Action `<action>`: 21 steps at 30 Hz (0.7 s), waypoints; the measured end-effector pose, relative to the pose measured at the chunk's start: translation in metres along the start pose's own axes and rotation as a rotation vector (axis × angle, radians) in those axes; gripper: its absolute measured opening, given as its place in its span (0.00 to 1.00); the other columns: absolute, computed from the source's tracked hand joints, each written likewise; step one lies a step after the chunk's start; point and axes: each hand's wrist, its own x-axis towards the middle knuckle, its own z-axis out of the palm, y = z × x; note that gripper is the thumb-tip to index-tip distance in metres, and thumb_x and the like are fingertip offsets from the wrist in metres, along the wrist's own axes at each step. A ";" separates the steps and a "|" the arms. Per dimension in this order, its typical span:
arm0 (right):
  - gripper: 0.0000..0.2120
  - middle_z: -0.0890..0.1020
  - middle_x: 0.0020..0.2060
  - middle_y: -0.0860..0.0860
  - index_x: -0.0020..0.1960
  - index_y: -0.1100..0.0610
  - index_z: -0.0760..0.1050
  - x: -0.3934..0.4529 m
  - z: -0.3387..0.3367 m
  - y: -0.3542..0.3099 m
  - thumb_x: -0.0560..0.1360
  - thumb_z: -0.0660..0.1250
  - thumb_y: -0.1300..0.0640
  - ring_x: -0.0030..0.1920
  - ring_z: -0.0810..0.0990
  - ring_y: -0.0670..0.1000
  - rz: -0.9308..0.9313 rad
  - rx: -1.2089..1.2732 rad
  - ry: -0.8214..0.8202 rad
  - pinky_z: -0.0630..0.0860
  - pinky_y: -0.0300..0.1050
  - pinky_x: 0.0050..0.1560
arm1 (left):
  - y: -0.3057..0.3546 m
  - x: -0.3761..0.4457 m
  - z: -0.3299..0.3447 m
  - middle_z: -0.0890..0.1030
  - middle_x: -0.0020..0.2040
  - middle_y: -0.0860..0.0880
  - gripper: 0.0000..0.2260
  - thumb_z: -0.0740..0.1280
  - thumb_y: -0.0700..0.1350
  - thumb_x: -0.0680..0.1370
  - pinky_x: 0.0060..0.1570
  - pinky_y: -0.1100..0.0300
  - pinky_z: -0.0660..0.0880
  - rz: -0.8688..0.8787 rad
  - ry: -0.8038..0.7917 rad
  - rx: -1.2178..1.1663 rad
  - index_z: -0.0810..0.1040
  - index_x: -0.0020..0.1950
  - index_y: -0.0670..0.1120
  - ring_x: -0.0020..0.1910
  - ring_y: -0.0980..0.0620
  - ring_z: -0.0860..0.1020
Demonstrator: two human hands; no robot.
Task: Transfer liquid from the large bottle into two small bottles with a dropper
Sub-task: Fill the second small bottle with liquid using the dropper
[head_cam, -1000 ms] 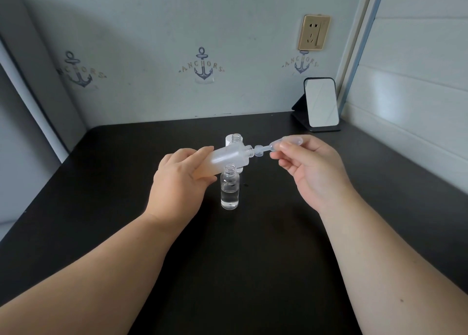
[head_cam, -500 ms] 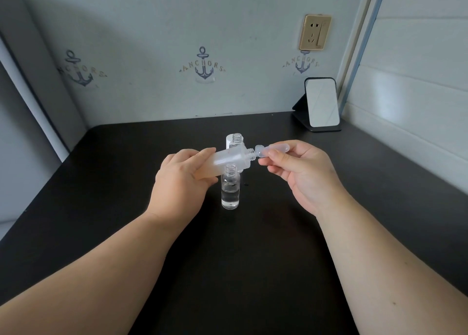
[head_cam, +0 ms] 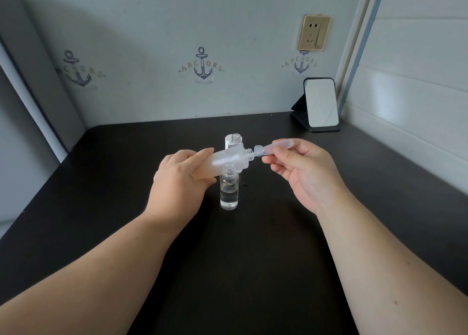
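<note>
Near small bottle (head_cam: 229, 190) stands upright on the black table (head_cam: 126, 182), part full. Just above it, left hand (head_cam: 177, 182) grips the big bottle (head_cam: 225, 161) lying sideways, mouth pointing right. Right hand (head_cam: 304, 172) pinches the dropper (head_cam: 274, 148), tip at that mouth. 2nd small bottle (head_cam: 236, 142) stands behind.

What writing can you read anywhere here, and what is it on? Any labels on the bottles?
"ANCHORS": middle anchor print on the back wall.
"ANCHORS": right anchor print, below the wall socket.
Left anchor print: the same banner, but its first letter is too dim to read.
Large bottle, near small bottle, far small bottle and dropper: no readable label.
</note>
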 end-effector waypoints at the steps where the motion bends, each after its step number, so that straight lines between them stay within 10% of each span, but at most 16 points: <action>1: 0.03 0.87 0.47 0.58 0.49 0.60 0.83 0.000 0.000 -0.001 0.76 0.72 0.63 0.47 0.87 0.54 0.002 0.002 0.005 0.80 0.40 0.45 | 0.000 0.000 0.000 0.73 0.54 0.63 0.25 0.77 0.45 0.73 0.59 0.56 0.67 -0.003 0.000 -0.001 0.77 0.70 0.57 0.59 0.50 0.71; 21: 0.10 0.87 0.42 0.53 0.39 0.58 0.86 0.009 -0.024 -0.012 0.78 0.70 0.61 0.41 0.85 0.50 0.008 0.533 0.318 0.80 0.40 0.41 | 0.001 0.002 -0.010 0.76 0.56 0.56 0.25 0.75 0.44 0.74 0.59 0.54 0.71 -0.140 0.022 -0.057 0.76 0.71 0.55 0.59 0.49 0.73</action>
